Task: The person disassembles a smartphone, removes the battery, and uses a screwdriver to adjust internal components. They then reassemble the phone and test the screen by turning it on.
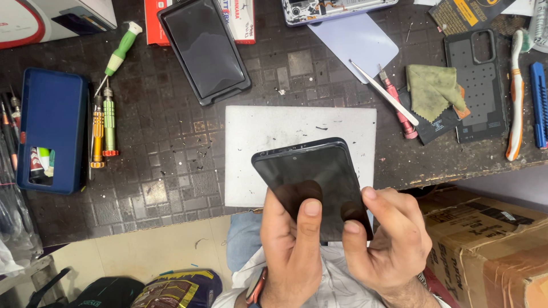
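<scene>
Both my hands hold a dark smartphone (311,171) screen-up over the front edge of a white work mat (268,131). My left hand (291,251) grips its lower left side with the thumb pressed on the glass. My right hand (385,239) grips the lower right corner, thumb and index finger on the screen edge. The phone's screen is black and off. Its top end tilts away from me over the mat.
A dark workbench (171,159) carries a black phone case (204,48), a blue box (51,131), screwdrivers (105,122), tweezers (382,91), a green cloth (434,88), a black back cover (476,85), a toothbrush (516,97). A cardboard box (491,245) stands at lower right.
</scene>
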